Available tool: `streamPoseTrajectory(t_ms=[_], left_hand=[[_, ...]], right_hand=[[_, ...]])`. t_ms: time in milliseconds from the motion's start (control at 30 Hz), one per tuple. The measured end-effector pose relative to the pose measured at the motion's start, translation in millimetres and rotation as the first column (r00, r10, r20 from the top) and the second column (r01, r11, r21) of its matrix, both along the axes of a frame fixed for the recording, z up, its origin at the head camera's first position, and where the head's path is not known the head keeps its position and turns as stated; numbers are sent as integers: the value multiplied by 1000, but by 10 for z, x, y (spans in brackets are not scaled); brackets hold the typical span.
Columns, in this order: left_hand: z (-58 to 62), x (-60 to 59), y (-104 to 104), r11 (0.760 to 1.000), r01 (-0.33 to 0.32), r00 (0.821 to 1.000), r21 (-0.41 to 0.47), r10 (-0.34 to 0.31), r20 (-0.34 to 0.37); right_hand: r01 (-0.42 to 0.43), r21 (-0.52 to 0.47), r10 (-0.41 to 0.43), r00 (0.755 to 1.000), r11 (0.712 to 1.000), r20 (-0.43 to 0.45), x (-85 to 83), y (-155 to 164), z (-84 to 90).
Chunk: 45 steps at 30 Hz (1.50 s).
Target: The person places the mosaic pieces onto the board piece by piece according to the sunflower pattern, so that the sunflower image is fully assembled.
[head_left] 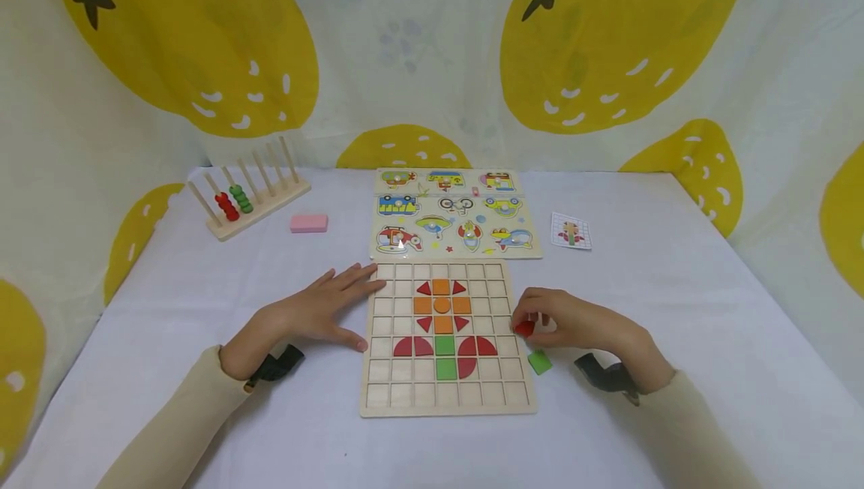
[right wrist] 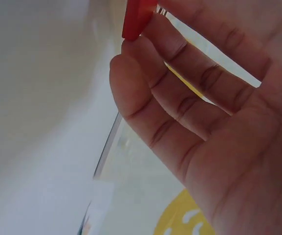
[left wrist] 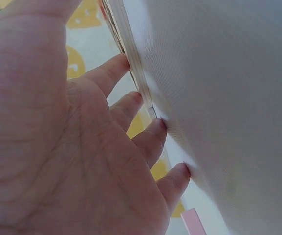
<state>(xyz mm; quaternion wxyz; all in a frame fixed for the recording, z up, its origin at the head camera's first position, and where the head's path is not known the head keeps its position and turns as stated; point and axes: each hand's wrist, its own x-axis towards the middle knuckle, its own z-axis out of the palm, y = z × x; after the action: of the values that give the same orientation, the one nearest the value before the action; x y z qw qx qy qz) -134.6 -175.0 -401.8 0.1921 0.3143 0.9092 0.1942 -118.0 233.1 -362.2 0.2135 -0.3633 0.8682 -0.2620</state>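
- Right hand (head_left: 574,324): fingers curled, pinching a small red wooden shape piece (head_left: 524,328) at the fingertips, just beside the right edge of the square wooden grid board (head_left: 385,391). Right wrist view confirms the red piece (right wrist: 137,19) is held.
- Left hand (head_left: 317,310): flat on the white table (head_left: 675,286), fingers straight and spread, tips touching the board's left edge (left wrist: 136,73).
- Board cells hold orange, red and green pieces in a flower pattern.
- 1 loose green square tile (head_left: 539,362) lies on the table, near the right hand.
- Behind the board: vehicle peg puzzle (head_left: 452,211), pink block (head_left: 309,223), wooden abacus rack (head_left: 251,193), small pattern card (head_left: 571,232).
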Motion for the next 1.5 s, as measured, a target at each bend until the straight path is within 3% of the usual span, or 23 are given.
streamPoseTrajectory(t_ms=[367,633,833,967,1200,1500], left_hand=[[41,0,-3,1000,6,1000,5,-6,-1],[31,-8,-12,1000,12,1000,6,-12,-4],[21,-11,-15,1000,9,1000,2,-9,-7],[13,-15,-23,1000,13,1000,1,-13,-15],[12,-19,-21,999,29,1000,16,-29,-11],[10,-11,-24,1000,21,1000,20,-21,-1]], right_hand=[[-99,22,98,995,995,27,-38,-427,3],[-193,78,192,981,978,28,60,-773,2],[-302,99,305,952,948,-8,163,-980,-5],[-357,114,367,927,927,-83,200,-1082,-21],[-381,112,394,910,918,-130,239,-1168,-59],[-304,177,337,917,936,-211,248,-1228,-20]])
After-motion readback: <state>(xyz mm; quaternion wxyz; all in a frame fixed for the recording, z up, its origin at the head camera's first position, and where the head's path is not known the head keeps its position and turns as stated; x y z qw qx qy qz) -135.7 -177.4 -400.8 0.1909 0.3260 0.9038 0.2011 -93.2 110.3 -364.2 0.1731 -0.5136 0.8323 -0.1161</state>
